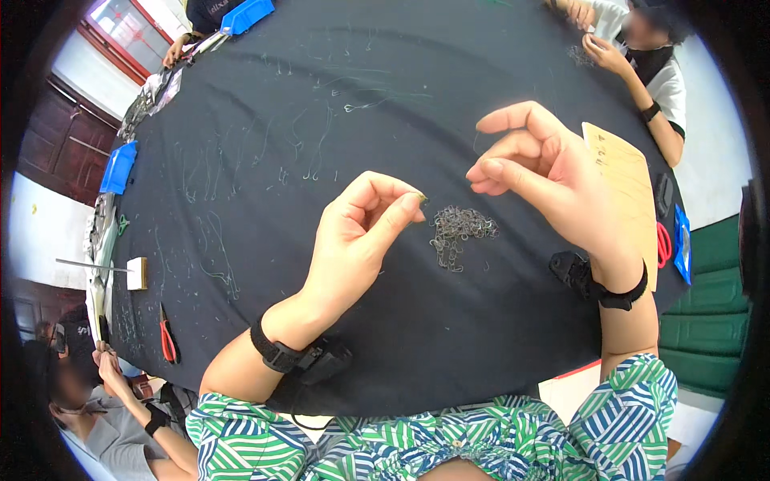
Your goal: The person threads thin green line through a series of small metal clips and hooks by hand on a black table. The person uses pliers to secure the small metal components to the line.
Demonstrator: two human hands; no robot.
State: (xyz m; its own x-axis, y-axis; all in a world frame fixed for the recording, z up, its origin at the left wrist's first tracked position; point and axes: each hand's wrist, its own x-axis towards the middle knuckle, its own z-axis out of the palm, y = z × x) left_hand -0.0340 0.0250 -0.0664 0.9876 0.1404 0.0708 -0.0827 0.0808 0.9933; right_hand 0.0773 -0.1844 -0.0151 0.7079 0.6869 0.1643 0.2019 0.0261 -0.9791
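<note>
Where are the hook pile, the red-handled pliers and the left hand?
Hook pile (459,228): head view, its middle.
Red-handled pliers (167,341): head view, on the handles.
Left hand (353,235): head view, near the thumb's base.

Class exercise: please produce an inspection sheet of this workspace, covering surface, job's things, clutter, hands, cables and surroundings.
Surface: dark cloth, wrinkled in places.
Job's things: heap of small metal hooks near the hands; hooks on thin lines farther away.
Clutter: red-handled pliers at left; wooden board and blue packet at right.
Hands: left hand pinches a tiny piece, too small to identify; right hand has curled fingers, hold unclear.
Cables: thin dark cord below the left-wrist device.
Surroundings: people at upper right and lower left; green panelling at right.
</note>
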